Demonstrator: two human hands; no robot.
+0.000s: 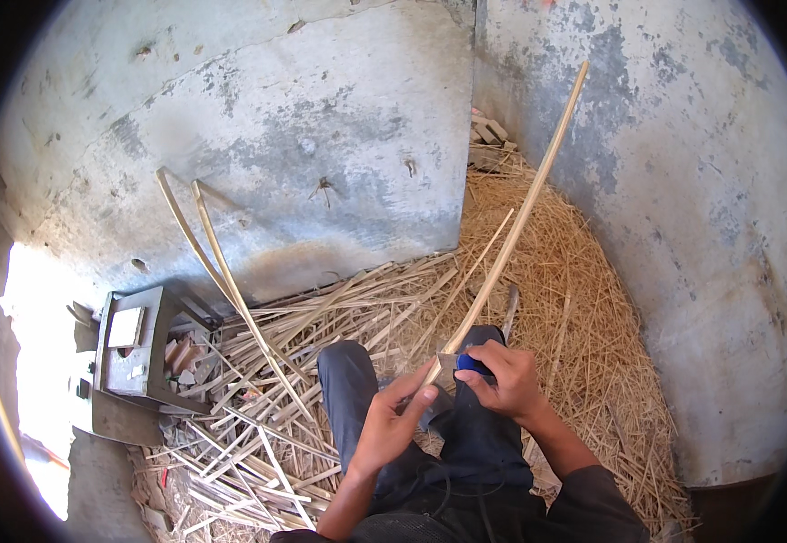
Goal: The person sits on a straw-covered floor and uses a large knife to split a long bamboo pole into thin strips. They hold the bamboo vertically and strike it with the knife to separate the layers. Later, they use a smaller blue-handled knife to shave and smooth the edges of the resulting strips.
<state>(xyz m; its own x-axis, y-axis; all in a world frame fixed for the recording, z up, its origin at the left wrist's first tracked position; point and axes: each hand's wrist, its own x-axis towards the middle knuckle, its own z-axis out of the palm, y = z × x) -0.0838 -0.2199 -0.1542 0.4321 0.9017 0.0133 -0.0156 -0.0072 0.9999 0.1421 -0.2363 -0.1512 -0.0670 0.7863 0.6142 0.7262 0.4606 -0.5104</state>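
A long pale bamboo strip (525,213) slants up and away to the right from between my knees. My left hand (392,421) is closed round its near end, thumb along the side. In my right hand (508,380), fingers and thumb pinch a small knife with a blue handle (471,364). Its short metal blade lies against the strip just ahead of the left hand's fingertips. Part of the handle is hidden under the right fingers. Both hands are over my dark trousers (348,380), near the right knee.
Cut strips (357,312) lie heaped on the floor to the left, and straw-like shavings (583,299) to the right. Two long strips (217,249) lean at the left wall. Beside them is a dark wooden box-like stand (145,348). Worn plaster walls (321,136) close in behind.
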